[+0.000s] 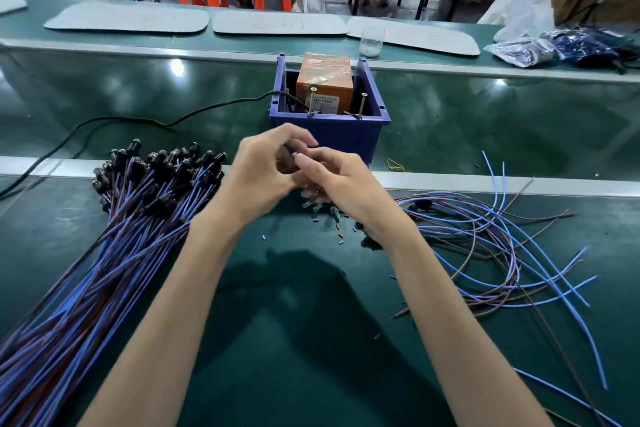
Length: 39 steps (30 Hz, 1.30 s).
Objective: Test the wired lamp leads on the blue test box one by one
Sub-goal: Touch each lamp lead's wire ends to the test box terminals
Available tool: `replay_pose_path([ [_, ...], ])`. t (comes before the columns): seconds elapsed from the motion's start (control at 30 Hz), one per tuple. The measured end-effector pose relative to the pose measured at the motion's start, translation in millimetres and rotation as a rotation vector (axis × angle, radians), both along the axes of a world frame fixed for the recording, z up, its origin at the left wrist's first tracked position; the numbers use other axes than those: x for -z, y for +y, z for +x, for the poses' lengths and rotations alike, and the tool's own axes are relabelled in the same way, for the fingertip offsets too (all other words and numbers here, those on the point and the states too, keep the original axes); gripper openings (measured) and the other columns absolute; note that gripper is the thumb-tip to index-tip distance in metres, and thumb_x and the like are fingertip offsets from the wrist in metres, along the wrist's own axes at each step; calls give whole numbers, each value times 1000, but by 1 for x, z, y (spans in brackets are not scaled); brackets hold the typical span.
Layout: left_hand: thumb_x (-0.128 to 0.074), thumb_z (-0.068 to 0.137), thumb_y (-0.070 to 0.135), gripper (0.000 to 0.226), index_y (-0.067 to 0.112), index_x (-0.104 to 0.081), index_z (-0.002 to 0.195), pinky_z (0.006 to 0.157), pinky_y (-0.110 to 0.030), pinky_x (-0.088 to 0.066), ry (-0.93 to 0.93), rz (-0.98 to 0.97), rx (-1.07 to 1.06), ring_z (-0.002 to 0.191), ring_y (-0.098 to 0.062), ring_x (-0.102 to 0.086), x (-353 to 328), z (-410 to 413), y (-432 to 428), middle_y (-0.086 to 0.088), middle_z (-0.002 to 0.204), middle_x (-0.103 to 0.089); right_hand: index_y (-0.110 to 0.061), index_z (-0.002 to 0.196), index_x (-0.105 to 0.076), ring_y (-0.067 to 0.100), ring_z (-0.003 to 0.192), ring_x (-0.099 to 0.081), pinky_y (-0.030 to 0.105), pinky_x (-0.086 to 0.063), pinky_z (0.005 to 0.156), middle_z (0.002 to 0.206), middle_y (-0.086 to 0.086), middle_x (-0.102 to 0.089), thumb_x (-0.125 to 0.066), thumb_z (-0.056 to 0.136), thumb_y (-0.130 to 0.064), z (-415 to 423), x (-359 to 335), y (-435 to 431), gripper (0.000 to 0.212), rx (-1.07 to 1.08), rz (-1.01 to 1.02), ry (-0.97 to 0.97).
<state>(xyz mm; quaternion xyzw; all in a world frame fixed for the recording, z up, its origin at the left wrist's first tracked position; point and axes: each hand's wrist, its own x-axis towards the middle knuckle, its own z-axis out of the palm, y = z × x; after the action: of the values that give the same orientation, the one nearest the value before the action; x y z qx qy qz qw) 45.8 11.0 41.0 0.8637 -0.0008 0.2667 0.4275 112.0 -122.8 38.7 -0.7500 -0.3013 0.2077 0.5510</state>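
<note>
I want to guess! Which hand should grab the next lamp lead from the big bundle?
Left, probably. The left hand sits beside the lamp lead bundle; the right hand is farther, toward the loose wires.

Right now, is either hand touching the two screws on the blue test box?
No, the left hand and the right hand pinch a lamp lead together in front of the blue test box, clear of its two screws.

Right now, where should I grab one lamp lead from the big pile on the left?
Probably pinch one black lamp head at the far end of the bundle of blue and brown wired leads, coming from above. The heads stick up apart there, while the wires lie packed together.
</note>
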Motion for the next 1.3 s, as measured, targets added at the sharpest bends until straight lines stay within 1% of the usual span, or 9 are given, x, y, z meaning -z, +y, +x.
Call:
replay_pose_path([
  [0.2,-77,72,3,43,6,-61,111,74,-20,-47,-76,191,-99,81,-18,-57,-6,2,-16,-7,101,-56,-15,81,-70,10,65,-67,21,-53,60,74,6,-72,-66,90,-13,2,-6,-4,10,207,220,40],
  [0.3,-71,80,30,17,13,-69,82,69,-26,-47,-124,180,-125,73,-11,-57,-13,-3,-20,1,83,-65,-14,82,-69,17,70,-70,31,-57,64,78,9,-73,-69,88,-17,9,-11,-10,6,292,301,72],
  [0.37,-55,84,54,45,19,-69,60,67,-32,-52,221,74,-108,59,-12,-64,-17,-2,-23,3,63,-69,-17,80,-69,15,70,-69,31,-57,69,76,6,-73,-70,87,-17,12,-12,-14,7,310,312,69],
  [0.47,-29,91,69,73,11,-70,75,90,-38,-52,671,-43,-153,76,-19,-72,-11,4,-27,-4,79,-75,-15,82,-69,8,66,-66,22,-54,67,71,-2,-71,-70,86,-10,12,-12,-16,7,262,338,79],
  [0.57,-25,99,55,56,13,-62,99,87,-35,-53,453,-565,-221,94,-22,-66,-7,15,-31,-10,103,-69,-14,83,-69,8,66,-66,20,-54,66,71,-1,-71,-71,84,-6,11,-11,-16,8,222,309,75],
  [0.7,-30,105,31,37,16,-57,85,68,-20,-51,-19,-1369,-295,71,-8,-67,-11,16,-25,3,70,-70,-18,76,-70,4,61,-61,15,-49,62,63,-8,-67,-74,80,-7,16,-14,-22,13,245,259,61],
  [0.87,-25,107,25,42,13,-49,75,60,-26,-48,-295,-1916,-336,45,-12,-63,-19,7,-13,3,45,-55,-13,90,-68,6,62,-56,17,-46,62,72,-1,-64,-68,82,-1,30,-17,-37,14,352,423,196],
  [1.17,-24,102,28,37,18,-34,68,36,-19,-19,-468,-1933,-352,33,-10,-19,-33,-3,-23,6,41,-25,-9,82,-54,14,67,-57,34,-55,74,72,5,-61,-42,97,-4,47,-27,-59,20,545,1106,779],
  [1.3,-22,103,46,46,21,-32,65,36,-21,-12,-350,-1665,-286,37,-10,-14,-34,-2,-33,7,46,-22,-12,72,-42,10,50,-30,18,-33,45,64,0,-37,-37,92,-8,43,-33,-65,21,404,1062,759],
])
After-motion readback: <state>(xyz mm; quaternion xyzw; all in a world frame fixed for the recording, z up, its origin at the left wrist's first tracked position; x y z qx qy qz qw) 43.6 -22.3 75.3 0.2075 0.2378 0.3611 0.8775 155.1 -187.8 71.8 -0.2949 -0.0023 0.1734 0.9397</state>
